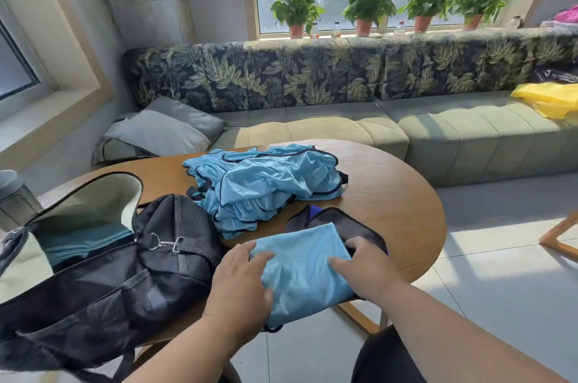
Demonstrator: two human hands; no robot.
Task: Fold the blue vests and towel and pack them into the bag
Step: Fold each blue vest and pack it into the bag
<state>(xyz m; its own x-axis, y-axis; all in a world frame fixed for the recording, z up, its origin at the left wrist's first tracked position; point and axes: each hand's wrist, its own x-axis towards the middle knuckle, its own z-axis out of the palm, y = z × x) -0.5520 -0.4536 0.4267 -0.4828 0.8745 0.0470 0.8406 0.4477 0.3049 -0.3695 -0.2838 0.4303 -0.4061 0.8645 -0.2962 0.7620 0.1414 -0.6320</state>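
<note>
Centrally, at the near edge of the oval wooden table [391, 195], lies a folded light-blue mesh vest with dark trim [305, 273], its near end hanging slightly over the table edge. Left hand [242, 282] rests palm-down on the vest's left side, fingers spread and nearly straight, pressing the cloth flat; forearm enters from the bottom of the view. Right hand [364, 267] lies on the vest's right edge, index finger extended onto the blue cloth, remaining fingers bent over the edge; whether they pinch the fabric cannot be told. Right forearm runs in from the lower right.

Under the vest's far right corner, a dark mesh fabric piece with black binding [344, 223] shows, with a bit of deeper blue at its far end.

Just behind, a crumpled heap of light-blue vests with dark piping [266, 182] sits mid-table, unfolded.

Left of the hands, a black duffel bag with mesh pockets and a metal clip [125, 267] lies open, pale lining exposed; teal cloth [84, 245] is visible inside.

Beyond the table: a green sofa with leaf-print back cushions [344, 101], grey pillows [162, 132], yellow fabric [550, 98], potted plants [369, 7] on the sill.
</note>
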